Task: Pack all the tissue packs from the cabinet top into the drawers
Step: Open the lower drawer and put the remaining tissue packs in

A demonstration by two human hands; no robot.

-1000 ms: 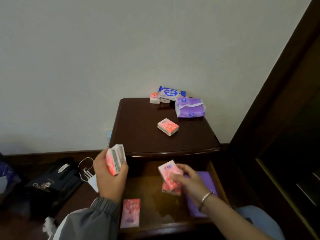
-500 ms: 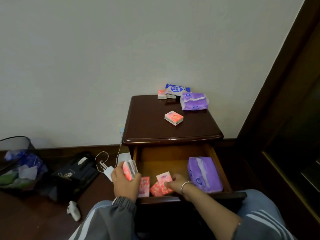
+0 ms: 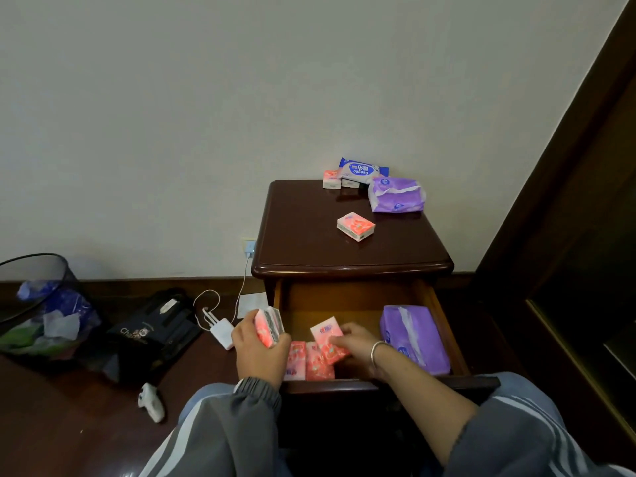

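The dark wooden bedside cabinet (image 3: 351, 249) stands against the pale wall with its top drawer (image 3: 344, 304) pulled open. Inside the drawer, a large purple soft tissue pack (image 3: 414, 339) lies along the right side. At the front left lie two small pink pocket tissue packs (image 3: 309, 361) side by side, flat on the drawer floor.

The right hand (image 3: 358, 342), a silver bangle on its wrist, is inside the drawer with fingers closed on another small pink pack (image 3: 327, 337), held tilted just above the two lying flat. The left hand (image 3: 256, 349) hovers at the drawer's left front corner, curled around a few more pink packs (image 3: 268, 323) gripped together on edge.

On the cabinet top, one pink pocket pack (image 3: 356, 226) lies alone near the middle. At the back edge, against the wall, a blue and white wipes packet (image 3: 363, 168) rests on top of small white-sided packs (image 3: 339, 180), and just beside them to the right sits a second purple soft tissue pack (image 3: 395, 195), opened at the top.

On the floor to the left stand a black mesh waste bin (image 3: 34, 277) holding crumpled blue and white wrappers, a black bag (image 3: 151, 328), and a white charger (image 3: 223, 333) with its cable running to the wall socket.
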